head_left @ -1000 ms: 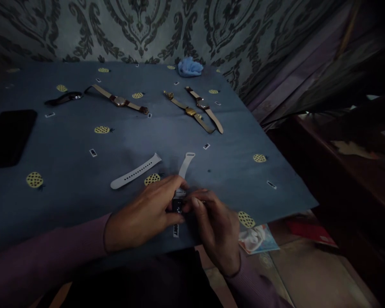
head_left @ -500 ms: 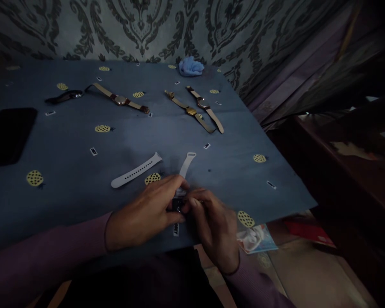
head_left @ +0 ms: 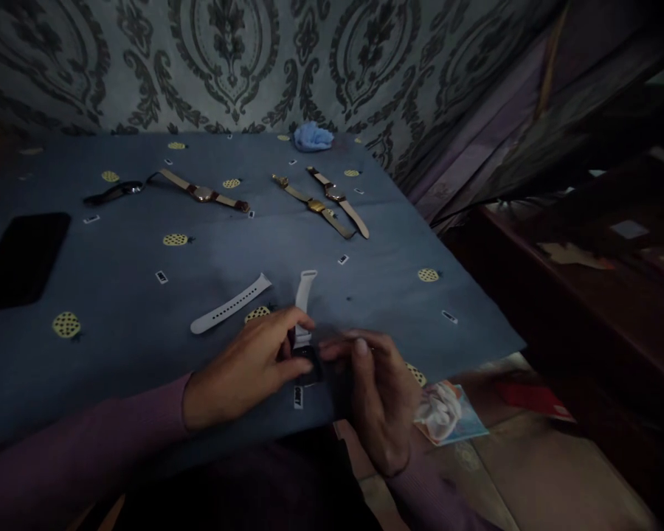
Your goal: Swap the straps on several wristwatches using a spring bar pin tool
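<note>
My left hand grips a smartwatch by its dark case, thumb across the face, low over the table near its front edge. One half of a white strap extends from the far side of the case. To the left lies the other white strap half, loose and punched with a row of holes. Just right of the watch is my right hand, apart from the case. Its thumb is pressed against the bent fingers; whatever may be pinched there is too small and dark to make out.
Farther back lie several wristwatches: a black one, a brown-and-beige one, a gold one and another. A black phone is at left, a blue crumpled cloth at the back. The table ends at right.
My right hand has drawn back to the right from the watch case, showing more of the dark face. My left hand keeps its hold. The view has tilted up slightly.
</note>
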A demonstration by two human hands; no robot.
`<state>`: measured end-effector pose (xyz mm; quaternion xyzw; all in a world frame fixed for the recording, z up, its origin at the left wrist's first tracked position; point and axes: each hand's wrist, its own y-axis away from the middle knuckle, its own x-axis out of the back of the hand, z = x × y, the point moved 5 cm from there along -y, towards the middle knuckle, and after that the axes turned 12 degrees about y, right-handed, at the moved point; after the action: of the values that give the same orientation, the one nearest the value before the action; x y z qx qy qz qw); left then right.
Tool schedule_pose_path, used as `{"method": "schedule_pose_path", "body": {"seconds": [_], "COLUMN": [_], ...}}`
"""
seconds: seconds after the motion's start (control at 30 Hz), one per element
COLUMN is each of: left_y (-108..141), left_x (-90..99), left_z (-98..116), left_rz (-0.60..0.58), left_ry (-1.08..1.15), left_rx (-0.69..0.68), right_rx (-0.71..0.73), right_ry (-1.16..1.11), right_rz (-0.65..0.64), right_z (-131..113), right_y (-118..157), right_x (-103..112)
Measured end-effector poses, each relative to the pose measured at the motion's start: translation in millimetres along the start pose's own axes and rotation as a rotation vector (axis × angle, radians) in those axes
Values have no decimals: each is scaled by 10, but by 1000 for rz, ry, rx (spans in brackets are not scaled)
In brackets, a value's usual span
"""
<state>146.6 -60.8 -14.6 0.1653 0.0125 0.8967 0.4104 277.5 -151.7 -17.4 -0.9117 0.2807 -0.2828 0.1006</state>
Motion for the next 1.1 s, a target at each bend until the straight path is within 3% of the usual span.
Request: {"method": "schedule_pose_path", "body": {"seconds": [0.2,0.37,0.63,0.87,1.1], "left_y": [-62,-75,-87,-87,-110], "left_x": [78,132,209,238,297], "left_z": [-24,3,111,155,262], "left_rz": [132,211,334,332,214], "left_ry": [244,270,181,341,342], "left_rx": [-18,-72,-131,-130,-122], "right_rx": [-34,-223,-363,-430,-427], "right_ry": [110,-100,-469,-494,-465], "right_rz": [-160,-196,-161,-108,-58], "right_z": [-18,53,46,25,27], "right_y": [-109,-159,-175,-139,-149], "right_x": [-94,-242,-389,-334,-277]}}
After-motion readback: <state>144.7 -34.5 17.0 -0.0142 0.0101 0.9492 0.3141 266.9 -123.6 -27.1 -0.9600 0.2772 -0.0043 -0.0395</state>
